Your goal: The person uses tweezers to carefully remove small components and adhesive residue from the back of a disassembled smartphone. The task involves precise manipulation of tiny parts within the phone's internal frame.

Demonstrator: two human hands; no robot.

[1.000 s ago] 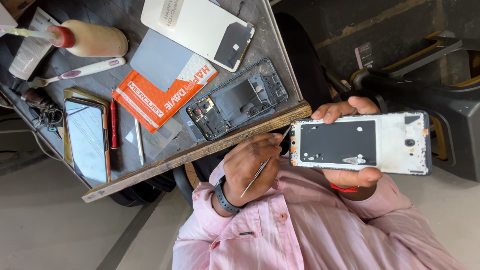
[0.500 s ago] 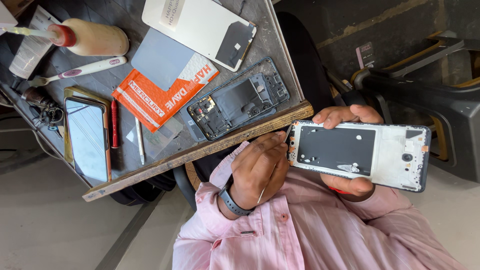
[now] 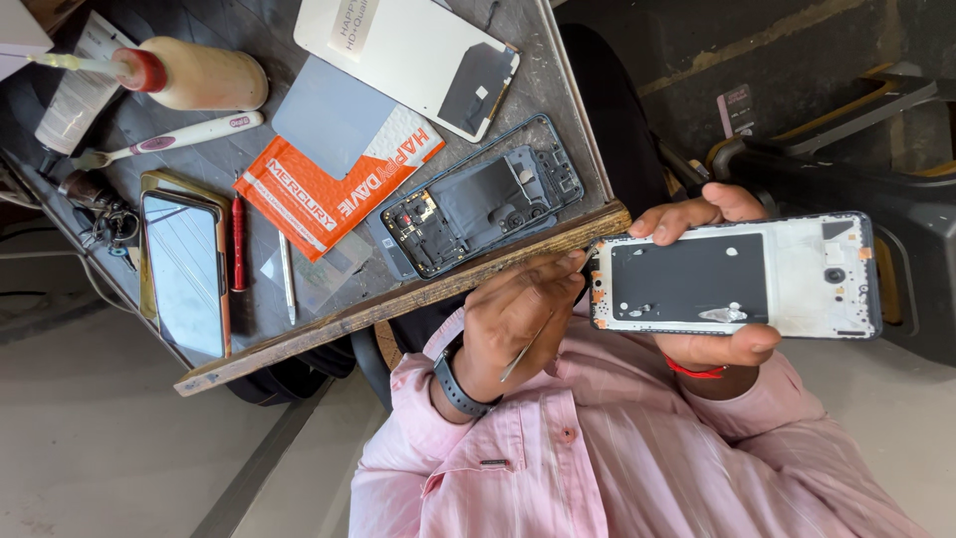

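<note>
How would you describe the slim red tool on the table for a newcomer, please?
On the grey worktable, find the glossy phone lying screen-up near its wooden edge. The slim red tool lies beside that phone, parallel to it. It is the only red stick; the thin tool next over is silvery.

A grey-topped desk (image 3: 249,329) with a worn wooden front edge stands over a pale smooth concrete floor (image 3: 110,458). Beyond the desk, dark rough ground (image 3: 697,50) lies in even daylight.
</note>
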